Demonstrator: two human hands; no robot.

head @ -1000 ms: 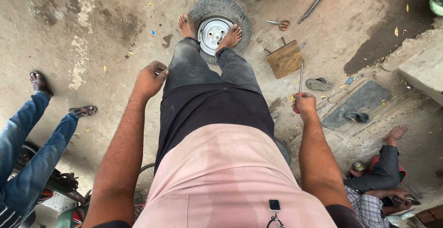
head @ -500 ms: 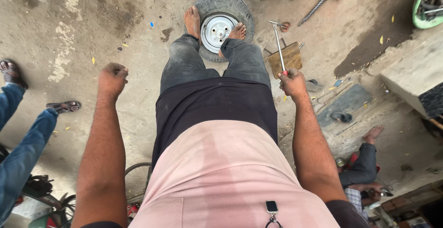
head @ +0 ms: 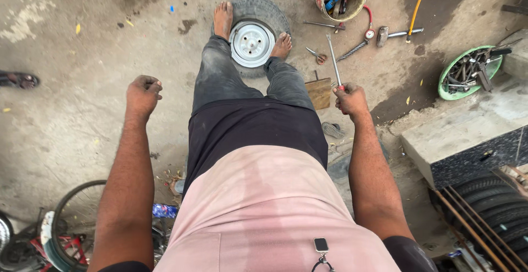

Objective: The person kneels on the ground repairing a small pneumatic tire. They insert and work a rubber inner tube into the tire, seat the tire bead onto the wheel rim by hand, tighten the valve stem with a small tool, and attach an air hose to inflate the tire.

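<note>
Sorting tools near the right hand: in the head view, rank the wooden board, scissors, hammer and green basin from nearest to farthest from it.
1. Wooden board, just left of the right hand.
2. Scissors, above it.
3. Hammer, upper right.
4. Green basin, far right.

You are working in soft, even daylight that is casting only faint shadows on the grey concrete floor [head: 82,112]. Nothing is glaring, though the white steel wheel rim [head: 251,44] is reading brightest. The wide lens is bending the edges, stretching your forearms. Focus is holding sharp throughout; the pale pink shirt [head: 264,211] close to the camera is looking slightly soft.
</note>
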